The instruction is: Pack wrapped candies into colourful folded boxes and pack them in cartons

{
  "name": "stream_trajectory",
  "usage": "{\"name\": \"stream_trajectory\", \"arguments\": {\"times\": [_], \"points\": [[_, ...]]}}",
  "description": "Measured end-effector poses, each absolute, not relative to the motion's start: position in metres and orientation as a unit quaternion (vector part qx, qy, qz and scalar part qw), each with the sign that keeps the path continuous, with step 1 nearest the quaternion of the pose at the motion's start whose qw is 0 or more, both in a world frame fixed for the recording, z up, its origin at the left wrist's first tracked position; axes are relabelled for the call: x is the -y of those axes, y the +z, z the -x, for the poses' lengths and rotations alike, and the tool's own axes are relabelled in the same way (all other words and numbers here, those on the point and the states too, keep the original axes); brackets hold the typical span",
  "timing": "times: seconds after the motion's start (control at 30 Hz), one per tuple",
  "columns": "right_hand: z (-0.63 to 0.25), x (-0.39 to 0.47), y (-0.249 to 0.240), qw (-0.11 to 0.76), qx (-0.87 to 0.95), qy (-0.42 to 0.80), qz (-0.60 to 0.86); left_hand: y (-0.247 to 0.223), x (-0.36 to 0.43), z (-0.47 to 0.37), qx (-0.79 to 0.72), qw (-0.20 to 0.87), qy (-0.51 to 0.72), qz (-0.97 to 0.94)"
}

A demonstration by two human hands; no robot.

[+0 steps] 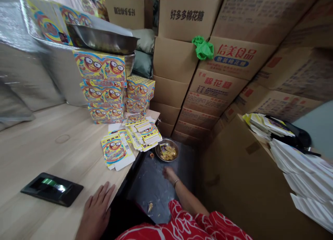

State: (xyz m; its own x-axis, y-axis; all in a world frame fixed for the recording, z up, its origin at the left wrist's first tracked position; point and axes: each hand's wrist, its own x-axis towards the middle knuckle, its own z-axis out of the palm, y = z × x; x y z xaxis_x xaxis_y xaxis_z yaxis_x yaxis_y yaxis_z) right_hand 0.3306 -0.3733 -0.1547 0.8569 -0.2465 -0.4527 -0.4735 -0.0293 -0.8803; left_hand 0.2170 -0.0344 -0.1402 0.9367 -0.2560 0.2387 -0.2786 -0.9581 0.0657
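Observation:
My left hand [97, 207] rests flat on the pale wooden table, fingers stretched out, holding nothing. To its left lies a black smartphone [52, 189]. Lower down, over a dark grey surface [152, 184], hangs my right hand [170, 174] with its fingers curled in; whether anything is in them is hidden. Just beyond it stands a metal bowl [177, 152] holding yellowish pieces and a small printed packet [163, 149]. Flattened yellow printed cartons [116, 150] lie on the table edge, beside a fanned pile of similar cartons [145, 134].
Stacked yellow cartoon-faced boxes [104, 94] stand at the back of the table, a metal basin [106, 40] on top. Tall cardboard boxes [179, 17] form a wall ahead and to the right. White folded sheets [304, 177] lie at right. A green plastic bag [203, 48] hangs there.

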Motion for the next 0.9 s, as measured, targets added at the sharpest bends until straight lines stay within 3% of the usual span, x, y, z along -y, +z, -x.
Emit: {"name": "stream_trajectory", "arguments": {"times": [0.17,0.33,0.5,0.73,0.9], "points": [[-0.285,0.291,-0.17,0.583,-0.112,0.135,0.793,-0.138,0.034,-0.217,0.137,0.063,0.124,-0.981],[-0.281,0.215,-0.132,0.555,0.132,0.064,0.819,-0.146,0.025,-0.213,0.161,0.09,0.134,-0.974],[-0.291,0.151,-0.106,0.356,0.437,-0.063,0.824,-0.151,0.009,-0.182,0.176,0.063,0.186,-0.965],[-0.289,0.13,-0.113,0.376,0.458,-0.073,0.802,-0.131,0.0,-0.094,0.058,0.063,0.209,-0.974],[-0.292,0.132,-0.114,0.38,0.455,-0.053,0.804,-0.139,-0.014,-0.023,-0.044,-0.006,0.216,-0.975]]}}
